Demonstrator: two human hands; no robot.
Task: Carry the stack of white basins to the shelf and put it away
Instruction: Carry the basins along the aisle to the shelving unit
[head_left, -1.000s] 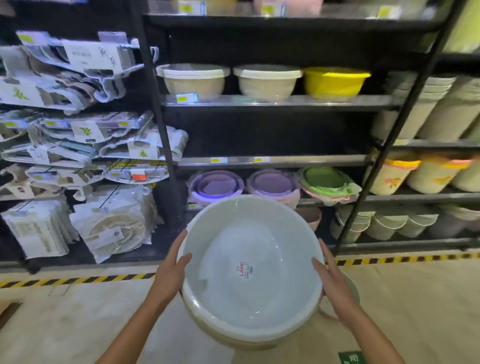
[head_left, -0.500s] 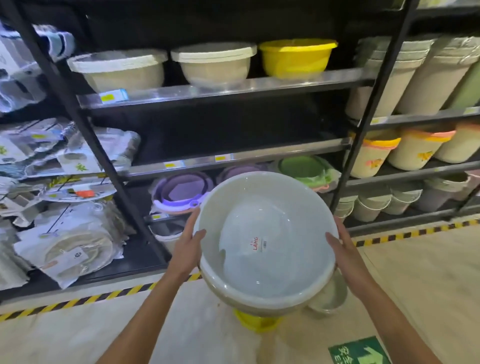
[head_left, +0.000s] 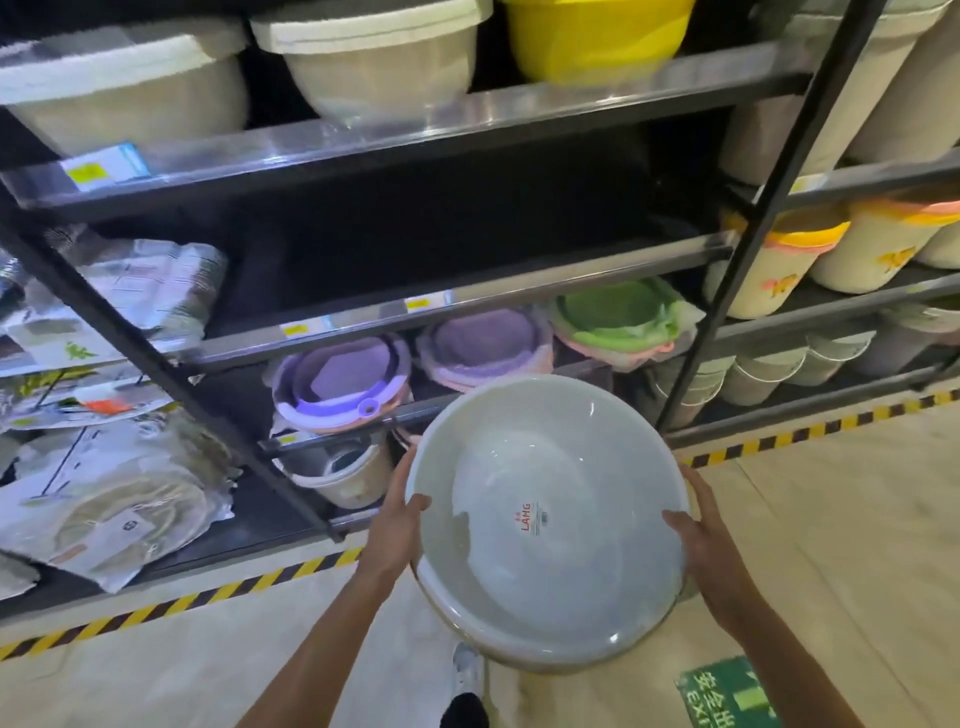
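Note:
I hold the stack of white basins (head_left: 545, 551) in front of me, tilted so the top basin's inside faces me; a red-lettered sticker sits at its bottom. My left hand (head_left: 400, 525) grips the left rim, thumb over the edge. My right hand (head_left: 701, 540) grips the right rim the same way. The black metal shelf (head_left: 467, 296) stands just beyond the stack; its middle level is dark and bare.
The upper shelf holds cream basins (head_left: 374, 57) and a yellow one (head_left: 592, 36). Purple (head_left: 343, 379) and green basins (head_left: 618, 317) fill the lower level. Bagged goods (head_left: 114, 499) lie at left, buckets (head_left: 779, 265) at right. Yellow-black tape (head_left: 208, 597) lines the floor.
The shelf has come much closer and shifted left in view. The stack stays in both hands, now lower right in view.

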